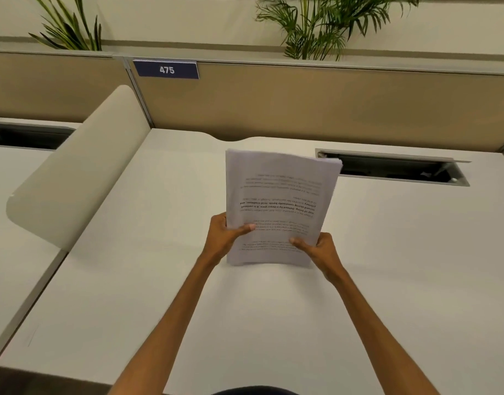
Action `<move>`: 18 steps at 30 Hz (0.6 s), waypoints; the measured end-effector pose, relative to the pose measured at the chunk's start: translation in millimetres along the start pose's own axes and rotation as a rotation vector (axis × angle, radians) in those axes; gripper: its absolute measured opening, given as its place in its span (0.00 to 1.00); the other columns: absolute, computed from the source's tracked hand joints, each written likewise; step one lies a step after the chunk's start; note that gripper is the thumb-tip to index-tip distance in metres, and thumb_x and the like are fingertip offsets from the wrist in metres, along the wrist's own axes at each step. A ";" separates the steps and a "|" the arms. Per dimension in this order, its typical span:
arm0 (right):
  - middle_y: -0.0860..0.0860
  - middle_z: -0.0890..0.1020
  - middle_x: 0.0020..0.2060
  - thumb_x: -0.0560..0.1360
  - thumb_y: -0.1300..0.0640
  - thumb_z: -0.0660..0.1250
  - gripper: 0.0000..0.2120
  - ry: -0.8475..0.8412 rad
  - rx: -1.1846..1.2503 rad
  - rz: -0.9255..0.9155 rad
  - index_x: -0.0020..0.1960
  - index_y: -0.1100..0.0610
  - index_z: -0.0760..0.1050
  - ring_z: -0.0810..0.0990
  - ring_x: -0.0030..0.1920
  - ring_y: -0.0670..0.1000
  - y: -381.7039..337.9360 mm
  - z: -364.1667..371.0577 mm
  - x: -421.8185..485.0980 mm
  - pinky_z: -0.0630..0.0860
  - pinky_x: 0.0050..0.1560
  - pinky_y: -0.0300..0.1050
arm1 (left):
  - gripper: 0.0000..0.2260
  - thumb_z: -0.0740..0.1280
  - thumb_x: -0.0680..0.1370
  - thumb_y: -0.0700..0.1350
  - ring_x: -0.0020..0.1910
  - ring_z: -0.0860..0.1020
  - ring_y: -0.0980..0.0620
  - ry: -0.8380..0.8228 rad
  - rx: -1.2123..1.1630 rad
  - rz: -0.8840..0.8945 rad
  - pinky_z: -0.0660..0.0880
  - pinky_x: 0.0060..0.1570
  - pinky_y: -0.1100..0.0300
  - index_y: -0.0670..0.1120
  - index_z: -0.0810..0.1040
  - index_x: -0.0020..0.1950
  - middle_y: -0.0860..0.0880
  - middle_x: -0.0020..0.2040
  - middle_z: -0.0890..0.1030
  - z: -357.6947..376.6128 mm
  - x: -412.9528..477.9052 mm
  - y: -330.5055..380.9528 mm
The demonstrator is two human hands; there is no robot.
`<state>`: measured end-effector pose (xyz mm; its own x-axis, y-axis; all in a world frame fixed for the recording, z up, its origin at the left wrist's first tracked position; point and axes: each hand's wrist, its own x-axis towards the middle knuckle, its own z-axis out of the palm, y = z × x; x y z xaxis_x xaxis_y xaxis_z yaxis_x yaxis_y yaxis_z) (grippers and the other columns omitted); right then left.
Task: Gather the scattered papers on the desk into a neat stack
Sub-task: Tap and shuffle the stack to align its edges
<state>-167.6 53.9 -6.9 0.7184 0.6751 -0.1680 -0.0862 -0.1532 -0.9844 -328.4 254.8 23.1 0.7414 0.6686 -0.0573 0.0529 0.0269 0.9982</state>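
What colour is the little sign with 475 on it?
The sign is dark navy blue with white numerals, seen clearly in the head view.

Single view only, head-mounted wide-angle, no second camera to overlap with. Looks forward and down from above the near edge of the worktop [387,280], both forearms entering from the bottom of frame. Hands sit near centre at arm's reach. Faces the tan partition [302,104] with the 475 sign [166,69] at upper left; plants [316,24] show along the top. Lens bends straight edges near the borders. The side divider [74,166] and the neighbouring desk fill the left.
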 end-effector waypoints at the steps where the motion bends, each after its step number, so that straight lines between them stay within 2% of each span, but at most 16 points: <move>1: 0.52 0.87 0.50 0.70 0.55 0.78 0.13 0.006 -0.002 0.003 0.53 0.53 0.83 0.87 0.49 0.51 -0.3 -3.2 0.1 0.84 0.47 0.43 | 0.14 0.79 0.71 0.40 0.49 0.86 0.52 0.015 -0.054 -0.001 0.84 0.46 0.57 0.50 0.84 0.55 0.54 0.51 0.88 -0.7 -0.1 0.0; 4: 0.52 0.87 0.49 0.70 0.56 0.77 0.13 0.076 0.128 0.014 0.54 0.55 0.84 0.86 0.51 0.54 -6.1 -13.6 0.1 0.84 0.50 0.46 | 0.18 0.78 0.71 0.38 0.56 0.85 0.48 0.097 -0.320 -0.036 0.83 0.53 0.53 0.45 0.82 0.60 0.48 0.58 0.86 3.6 -1.7 -0.4; 7: 0.51 0.87 0.51 0.71 0.59 0.73 0.10 0.088 0.585 0.058 0.52 0.52 0.85 0.85 0.52 0.51 -13.9 -5.6 -4.3 0.82 0.49 0.41 | 0.21 0.76 0.72 0.35 0.61 0.82 0.47 0.146 -0.636 -0.107 0.80 0.59 0.52 0.43 0.79 0.64 0.45 0.63 0.83 20.3 -5.1 -1.5; 10: 0.53 0.85 0.56 0.72 0.61 0.71 0.13 0.033 0.795 0.083 0.56 0.53 0.83 0.84 0.56 0.53 -19.0 23.2 -7.0 0.82 0.51 0.47 | 0.20 0.74 0.73 0.36 0.63 0.81 0.46 0.110 -0.769 -0.165 0.81 0.57 0.54 0.43 0.79 0.64 0.45 0.64 0.82 45.3 -11.5 1.0; 13: 0.55 0.84 0.59 0.71 0.63 0.74 0.18 0.047 0.770 0.052 0.60 0.55 0.81 0.83 0.59 0.56 -26.9 41.8 -7.8 0.81 0.56 0.55 | 0.22 0.73 0.74 0.35 0.64 0.80 0.46 0.047 -0.774 -0.161 0.80 0.58 0.54 0.43 0.76 0.68 0.44 0.66 0.81 57.6 -17.6 1.7; 16: 0.57 0.85 0.57 0.70 0.66 0.75 0.17 0.088 0.601 0.040 0.58 0.60 0.81 0.84 0.57 0.57 -30.6 28.1 -3.0 0.81 0.56 0.56 | 0.21 0.70 0.75 0.31 0.66 0.79 0.46 0.025 -0.724 -0.111 0.78 0.61 0.52 0.42 0.76 0.68 0.44 0.67 0.80 37.5 -15.7 -0.3; 18: 0.58 0.85 0.55 0.68 0.65 0.76 0.18 0.078 0.480 0.056 0.57 0.63 0.81 0.85 0.55 0.58 -31.1 8.9 0.4 0.81 0.56 0.57 | 0.21 0.69 0.74 0.31 0.63 0.80 0.46 0.075 -0.719 -0.104 0.79 0.60 0.52 0.41 0.78 0.66 0.43 0.65 0.81 6.4 -10.7 -1.1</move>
<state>-170.8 65.3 23.2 0.7518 0.6162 -0.2348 -0.4211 0.1746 -0.8901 -332.1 242.8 22.6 0.7075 0.6843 -0.1767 -0.3512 0.5574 0.7523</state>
